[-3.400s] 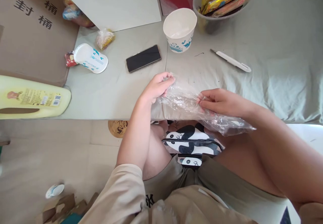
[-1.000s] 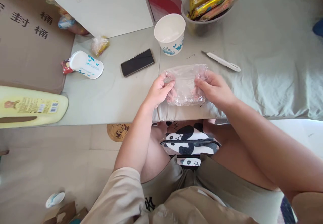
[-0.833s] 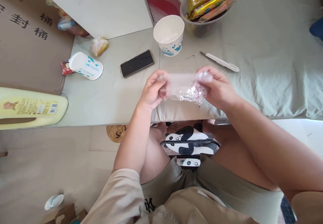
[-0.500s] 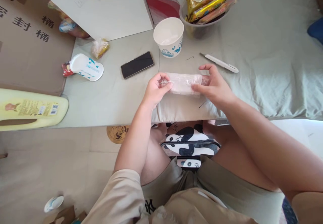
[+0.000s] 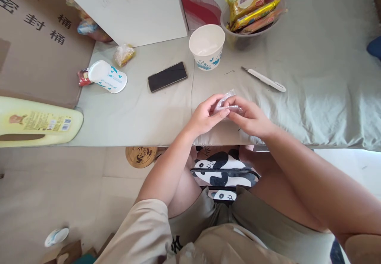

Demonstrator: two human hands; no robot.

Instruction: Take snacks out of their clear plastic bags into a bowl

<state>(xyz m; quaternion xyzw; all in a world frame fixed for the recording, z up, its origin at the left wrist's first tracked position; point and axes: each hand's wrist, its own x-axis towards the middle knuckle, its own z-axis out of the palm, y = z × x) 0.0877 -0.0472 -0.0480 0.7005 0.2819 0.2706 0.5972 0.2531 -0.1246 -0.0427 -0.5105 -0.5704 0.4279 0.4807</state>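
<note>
Between my two hands is a crumpled clear plastic wrapper, partly covered by the fingers. My left hand is closed on its left side, thumb toward the right hand. My right hand pinches it from the right, and the fingertips of both hands meet. Whether anything lies inside the plastic, I cannot tell. Beyond the hands stands a white paper bowl with blue print. A white utility knife lies to the right, and a black phone to the left.
A clear tub of packaged snacks stands at the back, before a red and white carton. On the left are a tipped paper cup, a small wrapped snack, a yellow jug and a cardboard box.
The plastic was stretched out flat between my hands; now it is bunched up small. My hands have come together, the right one moving left. The view has shifted slightly.
</note>
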